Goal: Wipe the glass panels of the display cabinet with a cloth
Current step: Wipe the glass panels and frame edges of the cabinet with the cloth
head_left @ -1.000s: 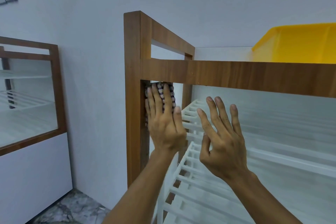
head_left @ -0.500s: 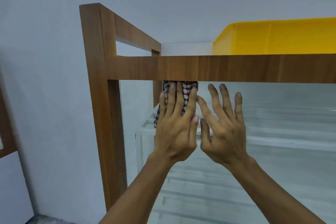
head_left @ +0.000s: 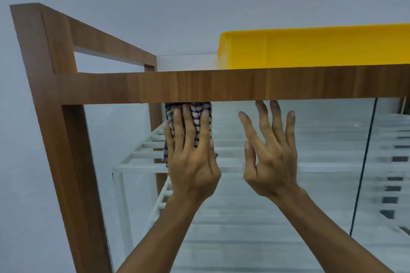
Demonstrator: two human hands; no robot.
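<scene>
The display cabinet [head_left: 55, 117] now faces you squarely, its front glass panel [head_left: 310, 184] running right beneath the top rail [head_left: 221, 86]. In the last second your left hand [head_left: 193, 166] has slid away from the corner post, rightward along the glass. Its grip lies flat, fingers straight, pressing the cloth [head_left: 196, 117] against the pane just under the rail. Your right hand [head_left: 274, 162] has kept pace beside it, grip spread and empty. You are probably working the top strip, and the glass below likely still needs wiping.

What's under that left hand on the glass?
A blue-and-white checked cloth, pressed flat against the glass panel by the left hand. The hand covers most of it.
</scene>
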